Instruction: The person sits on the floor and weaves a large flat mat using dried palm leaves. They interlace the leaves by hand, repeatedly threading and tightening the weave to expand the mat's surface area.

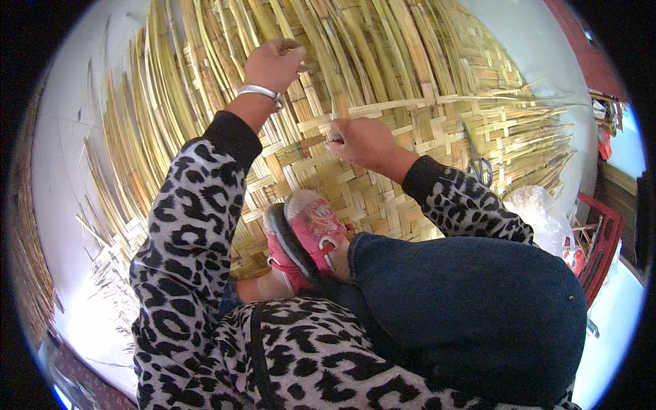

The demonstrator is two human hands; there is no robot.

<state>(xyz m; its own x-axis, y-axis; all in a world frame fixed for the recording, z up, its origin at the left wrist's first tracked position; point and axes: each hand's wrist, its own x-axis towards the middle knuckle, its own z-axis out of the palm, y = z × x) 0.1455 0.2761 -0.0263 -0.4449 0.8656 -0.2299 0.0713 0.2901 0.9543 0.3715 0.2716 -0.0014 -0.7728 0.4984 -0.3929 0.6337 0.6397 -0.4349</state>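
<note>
Spread beneath me is a partly woven mat [396,184] of pale split-bamboo strips, interlaced near my feet and along the right. Loose upright strips [198,48] fan out from it toward the far side and the left. My left hand [275,65], with a silver bracelet at the wrist, hovers over these strips with its fingers curled together; what they pinch, if anything, is hidden. Closer to me, my right hand [369,143] is closed in a fist at the woven edge, gripping a bamboo strip [306,145] by its end.
My red shoes [316,225] rest on the mat's near part. Scissors with blue handles [482,171] lie on the weave beside my right sleeve. A clear plastic bag [540,212] and a red-framed stool or rack [601,239] stand at the right. Thin offcuts litter the pale floor [68,157].
</note>
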